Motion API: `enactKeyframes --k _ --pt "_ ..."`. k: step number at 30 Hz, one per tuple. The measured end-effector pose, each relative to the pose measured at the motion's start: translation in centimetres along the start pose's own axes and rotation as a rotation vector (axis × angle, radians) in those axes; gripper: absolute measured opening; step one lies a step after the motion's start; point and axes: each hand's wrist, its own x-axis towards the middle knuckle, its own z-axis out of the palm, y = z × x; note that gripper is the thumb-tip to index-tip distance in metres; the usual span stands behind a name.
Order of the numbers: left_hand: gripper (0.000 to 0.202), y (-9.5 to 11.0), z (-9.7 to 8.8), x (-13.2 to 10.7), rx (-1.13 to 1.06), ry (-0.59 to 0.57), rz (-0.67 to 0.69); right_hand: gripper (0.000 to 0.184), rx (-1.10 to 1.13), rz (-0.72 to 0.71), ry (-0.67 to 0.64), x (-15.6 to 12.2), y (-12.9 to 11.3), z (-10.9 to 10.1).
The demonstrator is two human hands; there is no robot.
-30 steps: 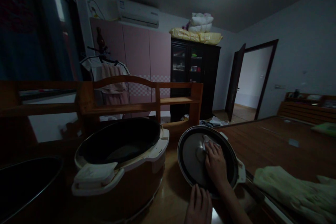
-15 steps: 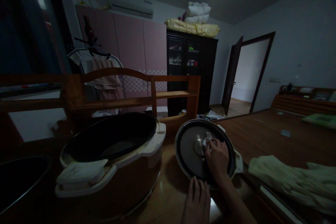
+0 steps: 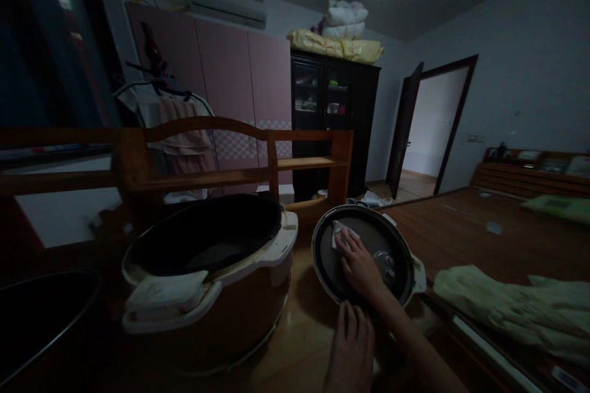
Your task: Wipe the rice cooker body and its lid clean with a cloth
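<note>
The round lid (image 3: pixel 374 230) lies on my wooden surface (image 3: pixel 297 313), its dark grey face turned up toward me, ringed in black with a pale outer rim and pale tabs along its right side. A shiny circular fitting (image 3: pixel 385 265) sits on that face, near my right wrist. Under my right fingers (image 3: pixel 349 242), the small crumpled white cloth (image 3: pixel 338 232) touches the face's left part.

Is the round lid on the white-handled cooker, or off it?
Off: the lid is beside the cooker, whose dark inside shows uncovered; the right hand holds a white cloth against the lid.
</note>
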Motion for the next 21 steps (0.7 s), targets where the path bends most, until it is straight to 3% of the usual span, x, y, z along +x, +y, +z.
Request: enactKeyframes --k 6,14,21 --pt "0.061 0.1 0.6 -1.0 -0.086 -0.115 0.062 0.057 0.105 -0.123 -0.149 -1.3 -3.2 -0.8" --pt "0.082 0.1 -0.3 -0.8 -0.105 -0.198 0.1 0.048 0.186 -0.127 -0.26 -2.7 -3.1 -2.8" --pt "0.065 -0.2 -0.8 -0.2 -0.093 -0.175 0.117 0.051 0.211 -0.113 -0.3 -4.3 -2.2 -4.1"
